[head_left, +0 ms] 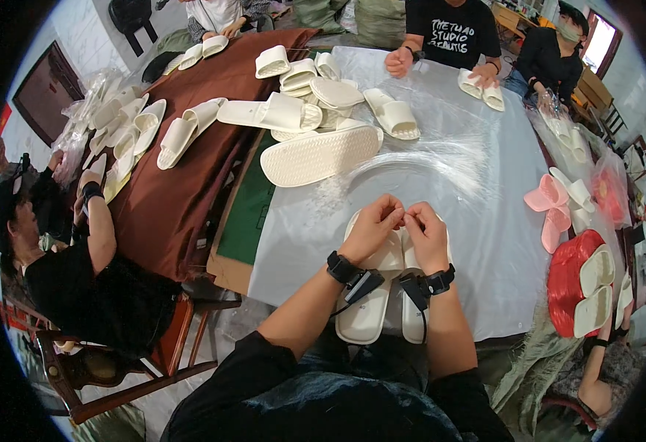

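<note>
My left hand (369, 230) and my right hand (427, 239) meet fingertip to fingertip above a pair of cream slide slippers. Both are closed in a pinch; whatever sits between the fingers is too small to make out. The left slipper (363, 315) and the right slipper (413, 321) lie side by side at the table's near edge, soles down, their straps partly covered by my hands. Just beyond my hands, a curved bundle of thin clear plastic strands (419, 163) is spread on the sheet. One large slipper (321, 156) lies sole up beside it.
More cream slippers (338, 93) are heaped further back on the grey-covered table (500, 280). At left stands a brown-covered table (168, 206) with slippers and a seated person. Several people work around. Pink slippers (548, 202) and a red plastic bundle (570, 272) lie at right.
</note>
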Tool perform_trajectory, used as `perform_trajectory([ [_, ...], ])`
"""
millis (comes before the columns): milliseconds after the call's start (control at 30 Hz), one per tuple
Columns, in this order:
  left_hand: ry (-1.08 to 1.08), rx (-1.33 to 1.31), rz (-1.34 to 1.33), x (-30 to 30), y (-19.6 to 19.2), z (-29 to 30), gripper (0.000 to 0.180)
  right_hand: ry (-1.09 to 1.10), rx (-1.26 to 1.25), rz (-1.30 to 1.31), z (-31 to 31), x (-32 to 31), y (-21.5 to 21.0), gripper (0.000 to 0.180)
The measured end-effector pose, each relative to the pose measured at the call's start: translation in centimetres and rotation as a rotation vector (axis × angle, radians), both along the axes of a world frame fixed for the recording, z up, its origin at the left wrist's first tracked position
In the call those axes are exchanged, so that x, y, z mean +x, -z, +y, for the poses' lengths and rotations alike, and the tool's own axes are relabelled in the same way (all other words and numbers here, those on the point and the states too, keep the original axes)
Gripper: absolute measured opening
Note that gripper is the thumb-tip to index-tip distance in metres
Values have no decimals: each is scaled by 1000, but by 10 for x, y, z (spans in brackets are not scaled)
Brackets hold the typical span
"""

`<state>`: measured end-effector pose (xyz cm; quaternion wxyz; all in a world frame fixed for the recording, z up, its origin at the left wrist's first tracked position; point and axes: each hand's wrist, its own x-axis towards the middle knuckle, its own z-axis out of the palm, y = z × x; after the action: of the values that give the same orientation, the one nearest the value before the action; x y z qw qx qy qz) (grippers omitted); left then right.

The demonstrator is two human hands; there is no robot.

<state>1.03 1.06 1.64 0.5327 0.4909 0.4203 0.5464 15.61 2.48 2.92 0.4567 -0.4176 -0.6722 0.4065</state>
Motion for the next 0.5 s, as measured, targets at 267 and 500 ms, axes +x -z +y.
perform_trajectory([
  [267, -21, -43, -28, -1, 3, 1, 12, 20, 26, -55, -3, 0, -6, 7],
  [500, 24, -48, -70, -5, -3, 0, 12, 3, 60, -76, -3, -1, -7, 8],
])
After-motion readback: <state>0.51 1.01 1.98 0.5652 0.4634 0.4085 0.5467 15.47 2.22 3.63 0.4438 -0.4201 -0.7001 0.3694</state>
